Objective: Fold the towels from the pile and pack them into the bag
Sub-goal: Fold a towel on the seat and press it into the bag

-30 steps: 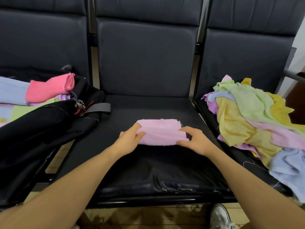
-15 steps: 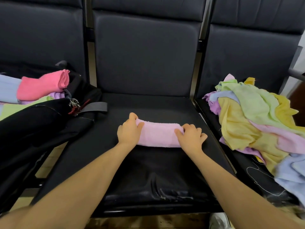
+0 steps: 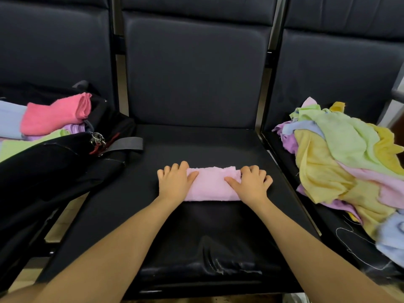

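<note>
A light pink towel [image 3: 211, 183], folded into a narrow strip, lies on the middle black seat [image 3: 196, 232]. My left hand [image 3: 173, 182] rests flat on its left end, thumb on top of the cloth. On the right end lies my right hand [image 3: 251, 183], thumb pointing inward, fingers bent over the far edge. The pile of loose towels [image 3: 345, 162], green, yellow, pink, purple and blue, sits on the right seat. The black bag [image 3: 50, 162] lies open on the left seat with folded towels [image 3: 56, 115] inside, a coral one on top.
Dark seat backs [image 3: 192, 71] rise behind all three seats. A grey strap and zipper pull [image 3: 122, 144] from the bag reach onto the middle seat's left edge. Tiled floor shows through the gap below the bag.
The towel has gone from a wider fold, pinched at both ends, to a narrow strip. Both hands now lie on top of its ends instead of gripping the edges.
</note>
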A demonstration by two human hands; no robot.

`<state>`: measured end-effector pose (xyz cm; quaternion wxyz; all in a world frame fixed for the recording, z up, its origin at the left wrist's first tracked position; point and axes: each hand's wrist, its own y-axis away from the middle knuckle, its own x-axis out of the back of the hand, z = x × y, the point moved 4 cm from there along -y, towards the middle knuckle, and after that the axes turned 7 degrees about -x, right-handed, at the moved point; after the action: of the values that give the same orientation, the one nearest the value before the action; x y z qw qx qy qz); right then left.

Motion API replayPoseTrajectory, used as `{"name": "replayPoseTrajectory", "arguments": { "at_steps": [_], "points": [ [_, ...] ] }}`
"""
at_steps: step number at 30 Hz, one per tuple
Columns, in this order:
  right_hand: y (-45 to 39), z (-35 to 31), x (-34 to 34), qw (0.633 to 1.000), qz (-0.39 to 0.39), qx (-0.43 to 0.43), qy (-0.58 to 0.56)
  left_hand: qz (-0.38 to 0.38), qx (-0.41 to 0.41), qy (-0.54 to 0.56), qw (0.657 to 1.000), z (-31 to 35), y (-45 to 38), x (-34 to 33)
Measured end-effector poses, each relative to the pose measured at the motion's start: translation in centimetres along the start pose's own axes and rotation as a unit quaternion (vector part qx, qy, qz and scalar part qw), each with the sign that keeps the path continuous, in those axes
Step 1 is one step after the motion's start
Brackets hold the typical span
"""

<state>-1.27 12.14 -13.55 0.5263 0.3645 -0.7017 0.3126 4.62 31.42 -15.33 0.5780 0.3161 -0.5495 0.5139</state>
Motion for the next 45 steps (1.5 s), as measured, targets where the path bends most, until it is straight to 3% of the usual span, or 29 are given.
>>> {"name": "replayPoseTrajectory", "arguments": {
  "at_steps": [6,12,20,24,29,34,38,45],
  "points": [
    [1.7,-0.5,0.6,0.981,-0.035,0.028,-0.19,0.033,-0.004,0.019,0.999,-0.1,0.6,1.2],
    [2.9,-2.3,3.4,0.952,0.012,0.04,-0.304,0.109,-0.009,0.054,0.992,-1.4,1.7,5.4],
    [6.3,-8.5,7.3,0.914,0.025,0.102,-0.391,0.226,-0.03,0.038,0.973,-6.1,4.2,13.1],
    [7.7,-14.1,9.4,0.89,0.015,0.155,-0.427,0.246,-0.01,-0.006,0.969,-9.9,4.2,17.8],
    [8.9,-22.6,10.8,0.875,0.012,0.212,-0.434,0.253,0.032,0.01,0.967,-16.9,3.7,22.1],
    [9.3,-31.4,9.4,0.889,-0.007,0.234,-0.393,0.238,0.1,0.024,0.966,-25.1,2.6,23.8],
    [9.4,-37.3,7.1,0.912,-0.002,0.251,-0.326,0.222,0.137,0.015,0.965,-31.1,1.6,23.5],
    [8.6,-43.2,2.5,0.916,0.044,0.293,-0.271,0.198,0.176,0.062,0.962,-38.2,-0.9,19.8]
  ]
}}
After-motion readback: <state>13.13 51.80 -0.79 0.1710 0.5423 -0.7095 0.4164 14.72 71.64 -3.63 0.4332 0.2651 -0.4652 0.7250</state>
